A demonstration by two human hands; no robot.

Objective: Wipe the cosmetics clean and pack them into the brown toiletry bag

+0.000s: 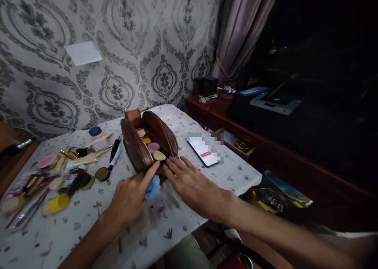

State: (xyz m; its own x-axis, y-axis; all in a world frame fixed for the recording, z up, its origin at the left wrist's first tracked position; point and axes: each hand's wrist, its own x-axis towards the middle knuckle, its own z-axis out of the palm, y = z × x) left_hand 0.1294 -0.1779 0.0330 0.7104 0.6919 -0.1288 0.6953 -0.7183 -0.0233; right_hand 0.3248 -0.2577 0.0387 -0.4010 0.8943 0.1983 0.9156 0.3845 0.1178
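Note:
A brown zip-up toiletry bag [132,143] lies on the table with its mouth gaping. Inside it show a round pale-gold item [159,155], a pink item [153,147] and an orange one. My left hand [130,194] is at the bag's near end, its index finger stretched to the rim and the other fingers curled on a crumpled blue cloth [152,187]. Extended fingers of my right hand [191,182] rest on the bag's near right edge, with no object seen in them; the thumb is hidden.
Several cosmetics crowd the left side, among them a yellow-capped bottle [56,204], a brush [113,159] and a blue-lidded jar [96,132]. A lit phone [205,151] lies right of the bag. Beyond the patterned tablecloth [236,174] is an open drawer [236,143].

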